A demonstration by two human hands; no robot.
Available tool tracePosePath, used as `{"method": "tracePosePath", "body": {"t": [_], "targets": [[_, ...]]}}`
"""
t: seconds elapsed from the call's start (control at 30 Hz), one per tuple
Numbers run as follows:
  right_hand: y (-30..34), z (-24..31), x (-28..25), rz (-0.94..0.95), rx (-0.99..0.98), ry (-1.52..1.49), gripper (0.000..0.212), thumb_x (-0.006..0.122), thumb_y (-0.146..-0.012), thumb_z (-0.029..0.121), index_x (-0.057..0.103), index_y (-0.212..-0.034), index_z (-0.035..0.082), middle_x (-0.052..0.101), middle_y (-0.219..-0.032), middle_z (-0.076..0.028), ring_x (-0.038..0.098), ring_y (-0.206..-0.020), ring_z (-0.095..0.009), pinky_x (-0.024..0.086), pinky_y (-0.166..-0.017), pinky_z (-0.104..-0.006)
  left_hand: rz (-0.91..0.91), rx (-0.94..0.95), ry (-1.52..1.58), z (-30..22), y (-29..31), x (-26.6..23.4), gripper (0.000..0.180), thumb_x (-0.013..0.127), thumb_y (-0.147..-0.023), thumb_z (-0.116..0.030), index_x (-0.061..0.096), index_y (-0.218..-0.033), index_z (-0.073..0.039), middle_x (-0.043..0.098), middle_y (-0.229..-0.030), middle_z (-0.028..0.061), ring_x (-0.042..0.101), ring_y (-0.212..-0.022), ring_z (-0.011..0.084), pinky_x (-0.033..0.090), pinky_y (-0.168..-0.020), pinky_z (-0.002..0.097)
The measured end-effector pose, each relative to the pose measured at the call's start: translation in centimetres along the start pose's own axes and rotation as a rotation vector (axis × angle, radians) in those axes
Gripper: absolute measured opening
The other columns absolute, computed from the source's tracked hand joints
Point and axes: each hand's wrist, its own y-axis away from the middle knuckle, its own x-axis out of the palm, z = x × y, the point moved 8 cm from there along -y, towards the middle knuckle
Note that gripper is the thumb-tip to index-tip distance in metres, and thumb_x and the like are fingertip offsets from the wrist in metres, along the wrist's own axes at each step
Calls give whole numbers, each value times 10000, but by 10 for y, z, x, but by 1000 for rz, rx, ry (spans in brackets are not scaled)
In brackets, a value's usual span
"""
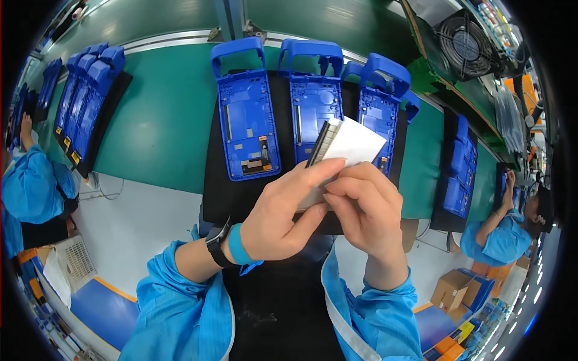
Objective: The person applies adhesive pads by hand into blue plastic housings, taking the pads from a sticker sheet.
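Observation:
Both hands meet in front of my chest over a black mat (232,201). My left hand (283,210) wears a teal wrist strap and a dark watch, and its fingers close on a white sheet (355,143) lined along one side with a row of small grey strips. Thumb and fingers of my right hand (368,207) pinch together at the sheet's lower end; what lies between them is hidden. Beyond the hands are blue plastic housings with loop-shaped tops: a left one (247,123), a middle one (317,99) and a right one (378,102), the latter two partly covered by the sheet.
A green bench (162,120) carries more blue housings on black mats at left (90,102) and right (459,174). Co-workers in blue sit at the left (36,186) and right (497,237). A fan (465,45) stands at upper right, near a shelf edge.

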Motion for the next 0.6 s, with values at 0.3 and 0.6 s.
{"method": "tracePosePath", "body": {"t": [0.3, 0.6], "targets": [[0, 2, 15, 46, -128, 104, 294, 765, -668, -58, 636, -926, -2, 617, -843, -91, 609, -694, -240, 493, -533, -321, -31, 37, -99, -7, -3, -2, 632, 556, -771, 112, 492, -1394, 24, 599, -1202, 251, 633, -994, 419, 536, -849, 441], [12, -11, -5, 101, -70, 19, 280, 701, -655, -118, 585, -874, 12, 578, -809, -117, 567, -670, -268, 445, -533, -344, -168, -49, -226, 4, -5, -30, 660, 604, -827, 29, 408, -1456, 40, 581, -1299, 254, 608, -1183, 393, 463, -1018, 381]]}}
